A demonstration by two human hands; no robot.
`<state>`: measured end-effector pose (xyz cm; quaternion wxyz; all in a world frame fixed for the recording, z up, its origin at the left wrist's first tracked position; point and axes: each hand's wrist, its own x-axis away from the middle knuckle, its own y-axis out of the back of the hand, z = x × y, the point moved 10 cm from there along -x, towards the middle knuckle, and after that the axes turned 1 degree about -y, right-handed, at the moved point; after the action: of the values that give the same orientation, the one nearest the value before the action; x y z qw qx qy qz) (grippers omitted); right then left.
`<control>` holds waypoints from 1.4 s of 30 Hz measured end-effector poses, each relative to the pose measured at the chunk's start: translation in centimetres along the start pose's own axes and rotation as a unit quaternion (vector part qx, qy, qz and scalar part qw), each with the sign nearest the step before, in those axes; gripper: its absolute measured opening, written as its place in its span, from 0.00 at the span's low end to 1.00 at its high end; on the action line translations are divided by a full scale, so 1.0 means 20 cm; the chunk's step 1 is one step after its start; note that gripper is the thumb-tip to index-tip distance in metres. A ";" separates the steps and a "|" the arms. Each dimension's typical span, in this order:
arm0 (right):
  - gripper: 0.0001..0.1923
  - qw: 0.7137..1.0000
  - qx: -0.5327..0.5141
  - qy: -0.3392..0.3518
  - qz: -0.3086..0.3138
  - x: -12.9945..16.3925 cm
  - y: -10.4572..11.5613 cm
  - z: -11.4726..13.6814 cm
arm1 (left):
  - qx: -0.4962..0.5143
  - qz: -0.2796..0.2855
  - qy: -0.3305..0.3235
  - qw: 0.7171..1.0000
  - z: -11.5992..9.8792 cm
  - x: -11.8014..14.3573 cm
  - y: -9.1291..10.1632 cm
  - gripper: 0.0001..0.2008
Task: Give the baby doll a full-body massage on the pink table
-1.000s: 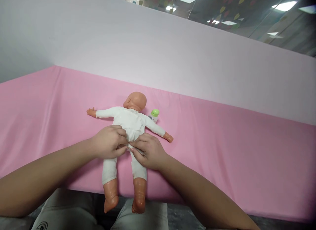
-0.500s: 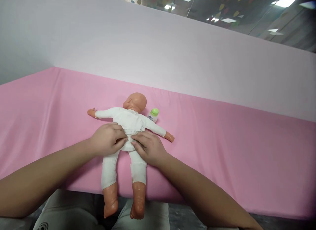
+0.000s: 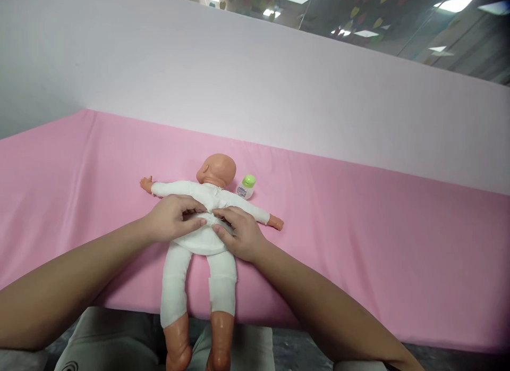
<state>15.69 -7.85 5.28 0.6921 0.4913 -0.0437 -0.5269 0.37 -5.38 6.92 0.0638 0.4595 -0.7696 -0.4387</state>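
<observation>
Doll (image 3: 199, 222): white plain one-piece suit, no print; head, hands and feet orange-tan plastic. Bench (image 3: 358, 243) cover: solid pink cloth, no pattern, faint creases. Backdrop (image 3: 239, 84) behind it: plain pale lilac-white. Small bottle (image 3: 246, 186) by the doll's head: white body with a small label, bright green cap. Trousers (image 3: 115, 344) at the bottom edge: light grey, dark round logo on one leg. Ceiling at top: dark, white light panels, coloured hanging shapes in red, yellow and green.
</observation>
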 end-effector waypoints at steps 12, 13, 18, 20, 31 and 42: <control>0.25 0.999 0.050 0.005 0.015 -0.01 -0.06 -0.04 | -0.212 -0.018 -0.070 0.975 -0.04 -0.01 -0.07 0.24; 0.25 0.999 0.050 0.003 0.019 -0.01 -0.06 -0.05 | -0.217 -0.010 -0.065 0.974 -0.03 -0.01 -0.07 0.24; 0.29 0.997 0.068 0.001 -0.022 -0.02 -0.02 -0.04 | -0.255 -0.034 -0.070 0.964 -0.04 0.00 -0.05 0.26; 0.33 0.997 0.070 -0.011 -0.013 -0.02 -0.03 -0.05 | -0.258 -0.026 -0.068 0.963 -0.04 0.00 -0.06 0.27; 0.36 0.997 0.056 -0.048 0.012 -0.02 -0.05 -0.09 | -0.234 0.000 -0.044 0.971 0.02 -0.02 -0.09 0.27; 0.41 0.996 0.046 -0.072 0.037 -0.03 -0.07 -0.17 | -0.201 0.013 0.000 0.979 0.13 -0.03 -0.11 0.30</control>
<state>16.33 -5.18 2.82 0.6829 0.4813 -0.1354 -0.5326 0.89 -3.74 3.96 0.1610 0.4270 -0.6717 -0.5836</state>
